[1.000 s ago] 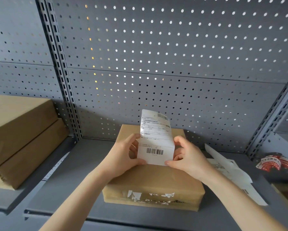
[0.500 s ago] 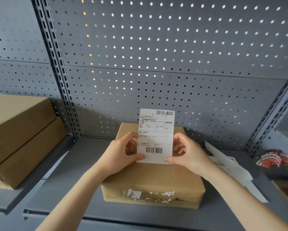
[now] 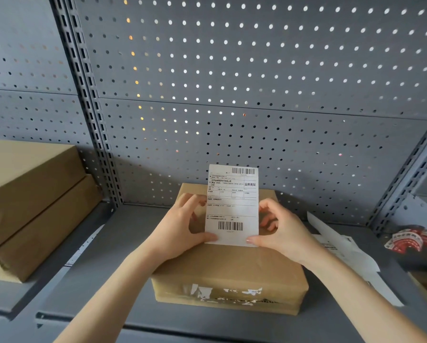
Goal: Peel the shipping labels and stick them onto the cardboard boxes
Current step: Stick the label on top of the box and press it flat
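Pinching the bottom corners of the shipping label [image 3: 233, 206], the left hand [image 3: 182, 229] and right hand [image 3: 280, 230] hold it upright over the cardboard box [image 3: 228, 266] at the shelf [image 3: 113, 243] front edge. Its long axis stands vertical, lower edge touching the box top; beyond, the lid lies bare, so it likely tips away and down

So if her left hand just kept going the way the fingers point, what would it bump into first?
Probably the shipping label the left hand already pinches at its lower corner; the fingers point up and rightward behind it. Past that, the cardboard box top, though depth is hard to judge.
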A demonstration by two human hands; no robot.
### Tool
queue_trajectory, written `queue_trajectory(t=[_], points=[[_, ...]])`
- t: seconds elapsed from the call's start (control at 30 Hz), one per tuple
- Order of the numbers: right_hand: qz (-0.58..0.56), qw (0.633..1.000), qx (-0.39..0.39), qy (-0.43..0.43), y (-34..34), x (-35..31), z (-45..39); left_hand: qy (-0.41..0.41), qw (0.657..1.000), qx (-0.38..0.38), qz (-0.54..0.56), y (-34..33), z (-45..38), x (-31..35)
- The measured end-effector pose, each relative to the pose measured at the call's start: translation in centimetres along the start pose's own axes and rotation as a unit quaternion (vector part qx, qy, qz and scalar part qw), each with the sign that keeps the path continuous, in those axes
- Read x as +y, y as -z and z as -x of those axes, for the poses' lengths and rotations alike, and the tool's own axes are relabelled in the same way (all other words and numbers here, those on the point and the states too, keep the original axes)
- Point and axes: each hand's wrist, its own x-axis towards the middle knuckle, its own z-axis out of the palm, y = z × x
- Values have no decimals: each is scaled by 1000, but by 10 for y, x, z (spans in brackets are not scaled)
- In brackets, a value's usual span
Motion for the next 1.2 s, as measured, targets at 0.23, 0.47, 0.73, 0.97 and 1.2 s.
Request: queue_trajectory(t=[0.23,0.47,0.73,0.97,1.2], points=[[-23,1000,19,7,1,1,-10,2,998,-10,59,1,-12,-3],[-24,999,23,10,-1,1,-20,3,997,-11,75,-2,-23,-3],[-3,1000,10,4,-2,8,-24,12,999,-11,44,-5,-24,-5],[-25,1000,13,1,-2,9,-31,27,999,-8,39,-4,-29,-4],[-25,999,21,7,-3,8,-39,41,999,-12,29,-7,-39,-6]])
